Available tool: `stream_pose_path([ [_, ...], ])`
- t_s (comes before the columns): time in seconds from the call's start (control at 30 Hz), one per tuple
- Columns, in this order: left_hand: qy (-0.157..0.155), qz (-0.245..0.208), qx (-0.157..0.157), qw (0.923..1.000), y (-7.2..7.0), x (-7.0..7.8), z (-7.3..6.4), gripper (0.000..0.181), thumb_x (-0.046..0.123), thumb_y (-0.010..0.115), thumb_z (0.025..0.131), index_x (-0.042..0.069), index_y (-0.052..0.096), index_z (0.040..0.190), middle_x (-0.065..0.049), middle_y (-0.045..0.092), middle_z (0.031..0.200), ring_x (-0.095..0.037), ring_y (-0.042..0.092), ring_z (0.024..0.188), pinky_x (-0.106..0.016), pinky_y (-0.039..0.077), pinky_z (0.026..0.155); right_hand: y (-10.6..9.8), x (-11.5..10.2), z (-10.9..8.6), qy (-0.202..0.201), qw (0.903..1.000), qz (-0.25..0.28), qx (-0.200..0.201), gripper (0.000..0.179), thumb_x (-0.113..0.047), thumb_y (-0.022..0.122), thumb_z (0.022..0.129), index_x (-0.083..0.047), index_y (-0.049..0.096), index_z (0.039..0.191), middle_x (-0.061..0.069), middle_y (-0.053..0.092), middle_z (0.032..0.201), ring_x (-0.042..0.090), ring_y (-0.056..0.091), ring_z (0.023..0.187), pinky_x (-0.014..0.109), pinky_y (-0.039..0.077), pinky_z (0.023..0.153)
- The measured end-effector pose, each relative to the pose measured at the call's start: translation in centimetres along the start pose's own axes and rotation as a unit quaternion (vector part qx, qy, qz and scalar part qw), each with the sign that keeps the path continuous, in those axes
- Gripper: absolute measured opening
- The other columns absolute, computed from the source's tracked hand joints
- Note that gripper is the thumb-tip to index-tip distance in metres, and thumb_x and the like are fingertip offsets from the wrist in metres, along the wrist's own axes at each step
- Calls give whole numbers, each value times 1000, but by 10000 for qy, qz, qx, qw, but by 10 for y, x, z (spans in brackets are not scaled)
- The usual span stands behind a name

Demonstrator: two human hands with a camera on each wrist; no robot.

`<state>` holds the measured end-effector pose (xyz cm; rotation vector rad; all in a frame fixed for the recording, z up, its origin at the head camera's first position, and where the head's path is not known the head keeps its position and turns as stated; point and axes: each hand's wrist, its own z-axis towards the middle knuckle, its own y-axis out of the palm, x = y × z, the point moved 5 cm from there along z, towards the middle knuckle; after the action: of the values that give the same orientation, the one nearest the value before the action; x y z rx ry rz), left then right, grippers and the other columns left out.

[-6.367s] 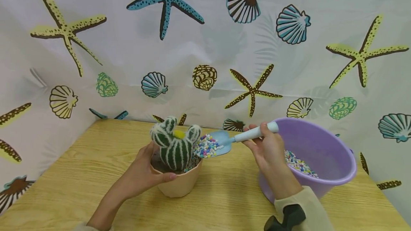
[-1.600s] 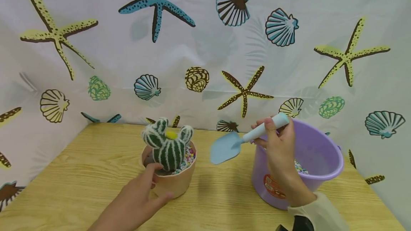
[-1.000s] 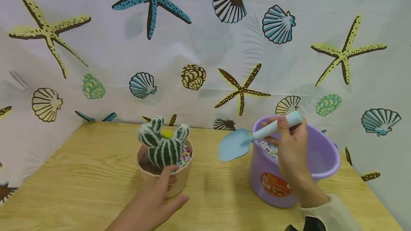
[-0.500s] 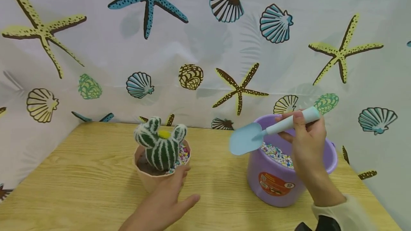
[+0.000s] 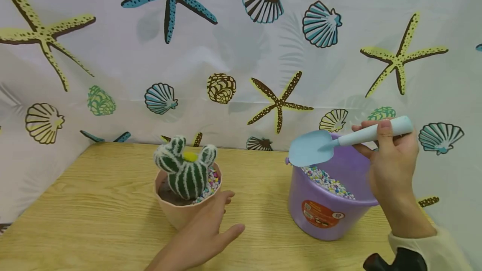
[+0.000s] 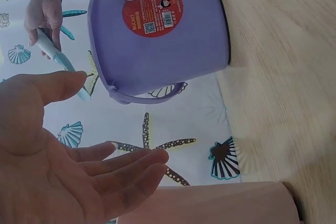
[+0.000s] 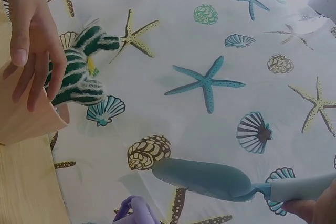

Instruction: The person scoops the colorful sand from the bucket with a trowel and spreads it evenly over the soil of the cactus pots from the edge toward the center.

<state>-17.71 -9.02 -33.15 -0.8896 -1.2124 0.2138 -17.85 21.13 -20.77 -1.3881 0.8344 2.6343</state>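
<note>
My right hand (image 5: 395, 170) grips the handle of a light blue trowel (image 5: 312, 147), raised at the bucket's left rim; its blade carries nothing. The purple bucket (image 5: 299, 191) holds small multicoloured pebbles (image 5: 325, 183). My left hand (image 5: 205, 233) is beside the front right of a peach flowerpot (image 5: 169, 210), fingers relaxed and holding nothing. In the pot stands a knitted green cactus (image 5: 186, 181) with white stripes and a yellow top. Coloured pebbles (image 5: 212, 183) lie along the pot's right side, brown filling (image 5: 169, 193) along its left. In the left wrist view the left palm and spread fingers (image 6: 131, 179) show.
Pot and bucket stand apart on a wood-grain table (image 5: 94, 204). Behind them hangs a white cloth (image 5: 233, 41) printed with starfish and shells. A red label (image 5: 320, 214) is on the bucket's front, and its purple handle (image 6: 152, 98) hangs at the side.
Earlier the trowel tipped pebbles at the pot; now its blade is bare. My right hand has moved it right and up over the bucket. My left hand has let go of the pot and shifted right.
</note>
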Motion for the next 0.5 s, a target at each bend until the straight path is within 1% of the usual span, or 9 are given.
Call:
stream_pose_path([
  [0.1,59,31,2,10000,2,5,3,69,43,60,92,5,34,142,-18,48,137,-33,55,116,-49,47,92,-8,-4,4,-33,9999,126,96,23,-18,50,97,-3,41,111,14,56,98,23,69,85,34,57,69],
  [0.2,41,-18,-55,10000,4,9,7,69,45,59,92,5,33,142,-17,47,138,-33,54,117,-50,47,92,-15,-5,7,-60,9997,144,197,22,-17,50,97,-3,40,110,14,56,97,23,69,84,33,57,68],
  [0.3,43,-112,-114,9999,7,13,11,68,45,58,93,7,32,143,-18,46,140,-35,53,121,-51,47,94,-22,-3,10,-43,9996,27,285,21,-17,50,97,-4,40,110,13,56,96,22,70,83,32,57,66],
  [0.5,190,-230,-128,9995,12,21,20,67,44,56,94,6,30,143,-19,45,140,-38,52,122,-52,47,94,-35,4,14,103,9986,-200,489,17,-16,48,98,-6,39,109,11,58,95,18,70,81,30,57,64],
])
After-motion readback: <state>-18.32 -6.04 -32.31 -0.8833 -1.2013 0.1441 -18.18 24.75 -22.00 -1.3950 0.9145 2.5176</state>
